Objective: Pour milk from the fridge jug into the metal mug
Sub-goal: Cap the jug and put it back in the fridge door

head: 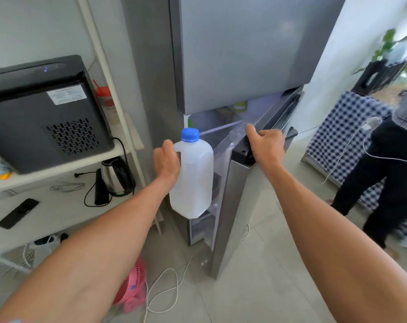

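A translucent white plastic milk jug (194, 180) with a blue screw cap hangs upright in front of the fridge, held by its handle in my left hand (166, 163). My right hand (264, 144) grips the top edge of the lower fridge door (230, 206), which stands partly open. Behind the jug, the lit fridge interior (221, 117) shows shelves and a few blurred items. The grey upper fridge door (244, 54) is closed. No metal mug is in view.
White shelves at left hold a black appliance (41, 113), an electric kettle (116, 176) and a dark remote (18, 213). A pink fan (132, 287) and white cords lie on the tiled floor. A person in dark clothes (388, 171) stands at right by a checkered cloth.
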Demonstrator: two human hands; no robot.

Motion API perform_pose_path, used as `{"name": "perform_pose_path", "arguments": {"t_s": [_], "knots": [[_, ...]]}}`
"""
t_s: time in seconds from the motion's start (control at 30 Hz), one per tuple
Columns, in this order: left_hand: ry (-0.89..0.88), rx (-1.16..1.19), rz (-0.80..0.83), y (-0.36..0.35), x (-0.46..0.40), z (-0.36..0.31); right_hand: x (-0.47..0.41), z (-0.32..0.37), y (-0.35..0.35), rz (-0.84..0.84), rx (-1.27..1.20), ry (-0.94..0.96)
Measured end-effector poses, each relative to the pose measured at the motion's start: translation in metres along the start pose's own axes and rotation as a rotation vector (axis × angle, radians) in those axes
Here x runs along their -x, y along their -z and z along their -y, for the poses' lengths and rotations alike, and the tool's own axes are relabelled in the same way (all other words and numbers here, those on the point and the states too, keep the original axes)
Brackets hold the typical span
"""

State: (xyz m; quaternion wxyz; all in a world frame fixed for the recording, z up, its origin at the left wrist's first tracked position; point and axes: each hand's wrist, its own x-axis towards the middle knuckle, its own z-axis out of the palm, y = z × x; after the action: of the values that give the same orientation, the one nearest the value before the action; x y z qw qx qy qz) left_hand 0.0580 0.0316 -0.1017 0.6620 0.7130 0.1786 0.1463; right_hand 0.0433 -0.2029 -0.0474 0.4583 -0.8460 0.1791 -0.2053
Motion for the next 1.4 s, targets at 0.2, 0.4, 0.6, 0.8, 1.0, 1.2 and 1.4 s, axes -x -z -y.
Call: {"name": "perform_pose_path", "arguments": {"t_s": [0.2,0.4,0.6,0.8,1.0,1.2,1.4], "knots": [[0.050,0.026,0.128,-0.037,0.026,0.024,-0.003,-0.031,0.099,0.170,0.039,-0.019],[0.122,0.102,0.163,-0.076,0.059,0.039,-0.010,-0.058,0.183,0.206,0.260,-0.055],[0.298,0.237,0.200,-0.131,0.102,0.048,-0.022,-0.091,0.225,0.076,0.382,-0.011],[0.503,0.415,0.161,-0.183,0.143,0.063,-0.026,-0.105,0.243,0.065,0.450,0.137],[0.592,0.484,-0.022,-0.223,0.153,0.107,-0.032,-0.115,0.249,0.074,0.424,0.156],[0.737,0.512,-0.022,-0.240,0.161,0.127,-0.041,-0.124,0.252,0.081,0.420,0.152],[0.764,0.476,0.055,-0.260,0.173,0.134,-0.047,-0.130,0.253,0.088,0.424,0.135]]}}
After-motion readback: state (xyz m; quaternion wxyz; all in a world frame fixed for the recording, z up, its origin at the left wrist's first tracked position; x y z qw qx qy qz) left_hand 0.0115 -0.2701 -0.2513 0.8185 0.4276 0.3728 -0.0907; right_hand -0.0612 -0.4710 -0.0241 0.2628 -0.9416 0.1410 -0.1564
